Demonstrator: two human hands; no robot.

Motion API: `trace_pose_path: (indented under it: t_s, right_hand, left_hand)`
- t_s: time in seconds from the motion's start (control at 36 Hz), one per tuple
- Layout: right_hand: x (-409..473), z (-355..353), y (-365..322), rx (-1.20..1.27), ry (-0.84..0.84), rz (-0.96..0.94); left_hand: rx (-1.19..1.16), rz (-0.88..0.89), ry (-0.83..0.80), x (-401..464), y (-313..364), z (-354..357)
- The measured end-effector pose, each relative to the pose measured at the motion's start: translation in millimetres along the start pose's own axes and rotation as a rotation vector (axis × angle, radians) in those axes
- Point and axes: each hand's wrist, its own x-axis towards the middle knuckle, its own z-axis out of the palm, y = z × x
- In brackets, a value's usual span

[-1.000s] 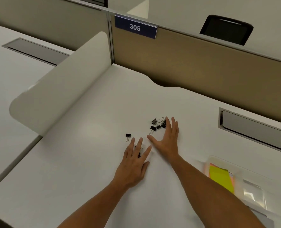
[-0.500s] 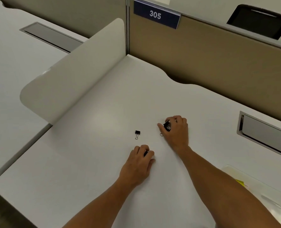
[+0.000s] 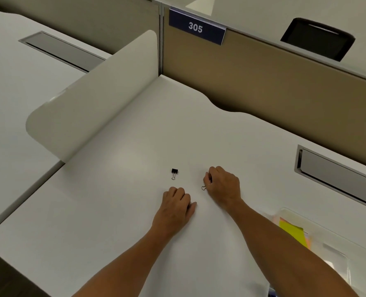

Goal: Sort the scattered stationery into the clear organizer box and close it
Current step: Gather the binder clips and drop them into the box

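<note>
— While my hands are working mid-desk, the clear organizer box (image 3: 336, 249) is sitting at my right forearm, holding yellow sticky notes (image 3: 292, 233).

— What are you gripping?

— My right hand (image 3: 222, 185) is curling round binder clips; one wire loop (image 3: 204, 188) is poking out. My left hand (image 3: 175, 207) is lying fisted on the desk (image 3: 118, 211); whether it's holding anything, I cannot tell.

— Anything loose?

— One black binder clip (image 3: 174, 173) is lying alone, just beyond my left knuckles.

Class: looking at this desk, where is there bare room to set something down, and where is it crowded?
Bare desk lies left of the left hand, up to the curved white divider, and beyond the lone binder clip toward the tan partition. It is crowded around both hands, right hand included, and by the clear organizer box at right.
</note>
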Motion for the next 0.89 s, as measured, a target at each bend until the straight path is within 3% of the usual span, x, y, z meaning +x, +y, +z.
trace_pose_path:
  t_s: [0.17,0.31,0.47,0.56,0.64,0.78,0.89]
  right_hand:
    - [-35,-5,-8,-0.010,-0.036,0.117]
    - [-71,-13,-18,-0.070,-0.050,0.088]
    - [-106,-20,-26,-0.091,0.018,0.048]
    - [-118,-26,-31,-0.029,-0.062,0.102]
    - [-130,-31,-37,0.169,-0.146,0.319]
    - [-146,-51,-55,0.619,-0.050,0.713]
    - [-149,-67,-66,0.931,-0.008,1.017]
  left_hand:
    - [0.026,0.024,-0.007,2,2,-7]
    - [0.077,0.021,-0.024,2,6,-18]
    - [-0.016,-0.115,-0.029,-3,10,-25]
    - [-0.147,-0.201,-0.033,-4,8,-30]
    - [-0.385,-0.349,0.069,-4,4,-33]
    - [-0.809,-0.634,0.234,0,2,-42]
    - [-1.255,-1.027,0.266,4,8,-57]
